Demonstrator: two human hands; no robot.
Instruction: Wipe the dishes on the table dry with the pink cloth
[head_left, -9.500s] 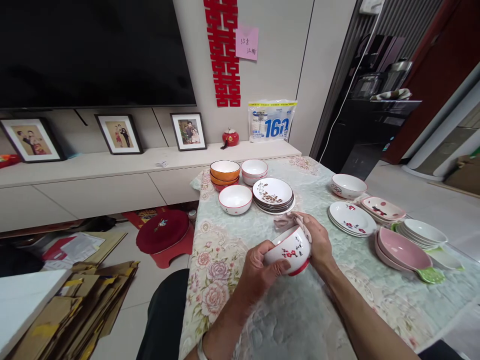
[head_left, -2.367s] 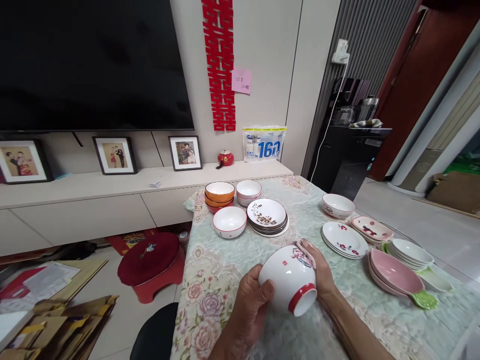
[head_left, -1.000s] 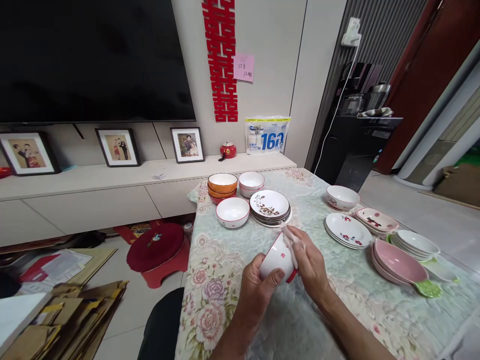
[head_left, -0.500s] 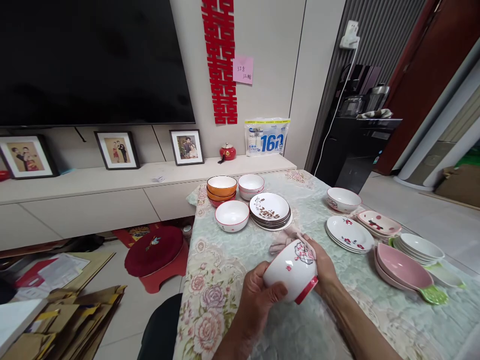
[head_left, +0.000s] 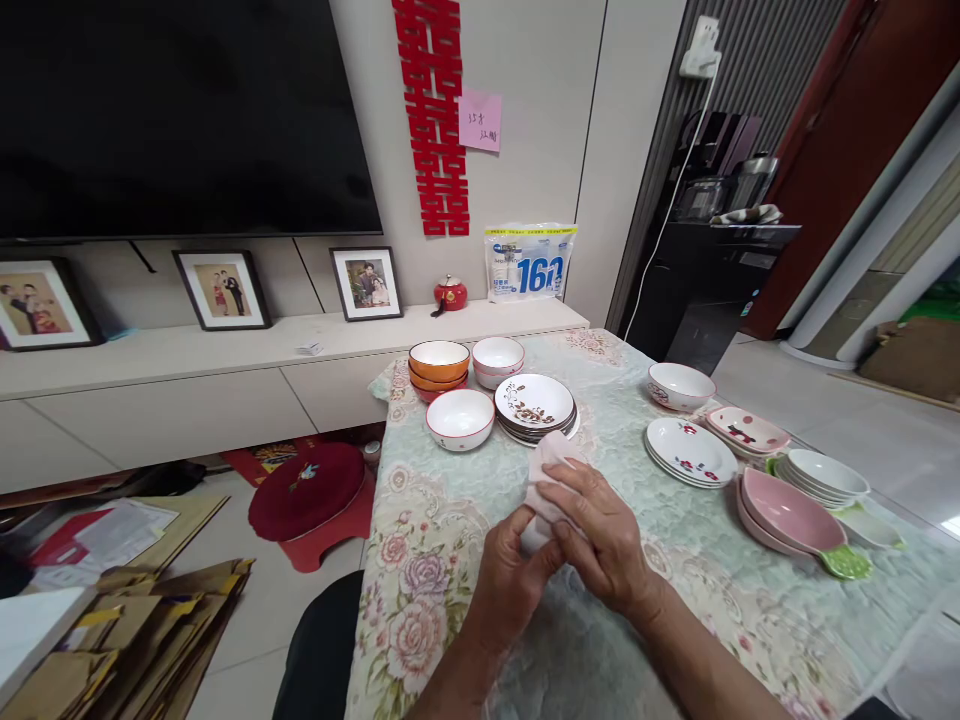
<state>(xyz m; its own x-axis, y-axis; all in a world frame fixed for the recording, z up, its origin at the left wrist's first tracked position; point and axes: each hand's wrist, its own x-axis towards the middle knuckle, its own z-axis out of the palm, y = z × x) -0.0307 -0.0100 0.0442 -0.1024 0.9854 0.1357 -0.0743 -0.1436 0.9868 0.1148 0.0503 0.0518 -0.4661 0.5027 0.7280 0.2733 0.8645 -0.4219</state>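
In front of me, my left hand (head_left: 514,570) grips a white bowl (head_left: 534,537), which is mostly hidden behind the hands and a cloth. My right hand (head_left: 604,530) presses a pale pink cloth (head_left: 546,462) over the bowl, fingers bent around it. Just beyond the hands stands a stack of plates with a brown flower pattern (head_left: 536,402). Left of that stack sits a white bowl with a red rim (head_left: 460,420). Behind it are stacked orange and red bowls (head_left: 439,368) and pink-rimmed bowls (head_left: 498,360).
A floral cloth covers the table (head_left: 435,560). On its right are flowered plates (head_left: 690,452), a bowl (head_left: 680,387), pink leaf-shaped dishes (head_left: 791,510) and small white dishes (head_left: 825,472). A red stool (head_left: 311,495) stands at left, beside cardboard (head_left: 172,640).
The bowl has turned from lying tilted with its red foot showing to being largely covered. My right hand and the cloth have moved up and left over it. The view has shifted slightly.
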